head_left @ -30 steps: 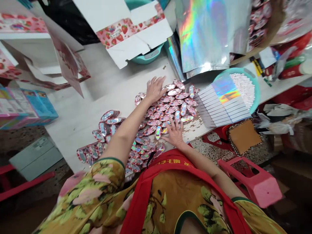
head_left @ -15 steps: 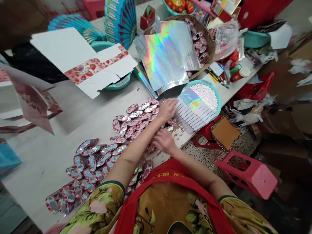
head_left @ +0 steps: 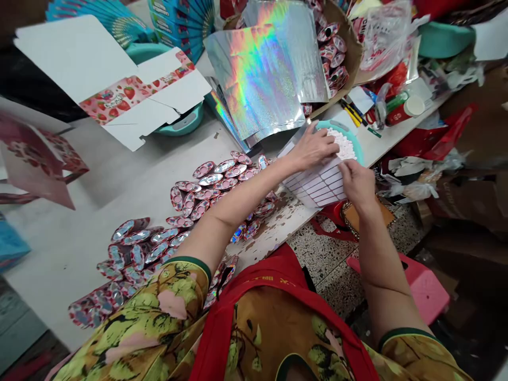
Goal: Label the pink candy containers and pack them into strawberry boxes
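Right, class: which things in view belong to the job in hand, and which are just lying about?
Likely part of the job:
ruled sheet, at the left hand and right hand
teal basin with white pieces
shiny packs

Apparently just lying about:
pink stool
red cup
pens
plastic bag

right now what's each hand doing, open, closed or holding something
Left hand: partly curled over a flat white sheet with dark grid lines; whether it grips cannot be told.
Right hand: closed, pinching that sheet's right edge.
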`<state>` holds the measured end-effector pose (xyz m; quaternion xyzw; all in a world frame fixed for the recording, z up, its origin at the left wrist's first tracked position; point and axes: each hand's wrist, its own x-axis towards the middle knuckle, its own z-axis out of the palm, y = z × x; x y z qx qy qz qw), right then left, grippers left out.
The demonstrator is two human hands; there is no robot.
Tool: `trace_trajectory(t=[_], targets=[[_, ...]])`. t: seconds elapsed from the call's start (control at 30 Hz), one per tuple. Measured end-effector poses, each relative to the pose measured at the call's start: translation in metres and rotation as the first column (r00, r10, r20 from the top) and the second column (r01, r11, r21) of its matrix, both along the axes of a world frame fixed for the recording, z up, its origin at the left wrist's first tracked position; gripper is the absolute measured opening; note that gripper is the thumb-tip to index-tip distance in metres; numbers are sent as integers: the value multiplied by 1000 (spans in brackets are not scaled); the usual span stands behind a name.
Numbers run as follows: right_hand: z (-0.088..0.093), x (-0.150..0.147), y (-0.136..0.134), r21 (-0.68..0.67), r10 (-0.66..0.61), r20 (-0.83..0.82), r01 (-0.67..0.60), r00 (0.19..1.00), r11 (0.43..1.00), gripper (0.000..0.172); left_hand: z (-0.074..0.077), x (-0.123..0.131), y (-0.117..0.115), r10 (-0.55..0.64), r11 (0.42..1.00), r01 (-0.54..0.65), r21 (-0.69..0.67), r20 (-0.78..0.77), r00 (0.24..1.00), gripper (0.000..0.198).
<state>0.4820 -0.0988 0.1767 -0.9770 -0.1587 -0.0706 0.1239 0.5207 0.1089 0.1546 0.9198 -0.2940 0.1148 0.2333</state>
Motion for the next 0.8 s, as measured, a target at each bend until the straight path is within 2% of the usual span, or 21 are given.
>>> trace_trajectory(t=[0.1,0.17,0.2,0.27,0.33,0.47,0.6,0.63,0.67,0.73,0.8], targets=[[48,-5,5,127,88,55,-94,995,987,44,46,-12,20,-19,1000,18,9,79,997,48],[71,-3,9,246,164,47,-171,985,954,43,66,-23,32,-50,998,46,35,121,991,59],[78,0,11,302,195,28,-194,980,933,43,71,-28,37,-68,997,64,37,122,990,62],[83,8,15,383,243,-19,-217,970,898,44,71,-38,45,-90,996,90,3,84,992,62],[79,15,19,417,281,-56,-233,958,878,45,63,-45,50,-78,996,79,-51,17,997,54],[59,29,25,438,327,-110,-249,939,864,45,47,-57,51,4,984,-25,-174,-121,993,36],[40,60,17,453,288,-153,-192,945,871,42,46,-86,64,92,927,-162,-339,-213,973,29],[35,73,12,432,246,-152,-159,957,888,43,44,-97,72,154,888,-234,-397,-223,963,27],[29,88,6,396,189,-142,-119,972,910,44,41,-111,81,243,824,-331,-460,-241,940,24],[15,119,-3,270,56,-109,-25,993,963,53,27,-141,101,441,621,-548,-561,-328,836,20],[-1,138,-4,80,-54,12,53,998,995,68,3,-172,119,548,389,-700,-598,-461,698,18]])
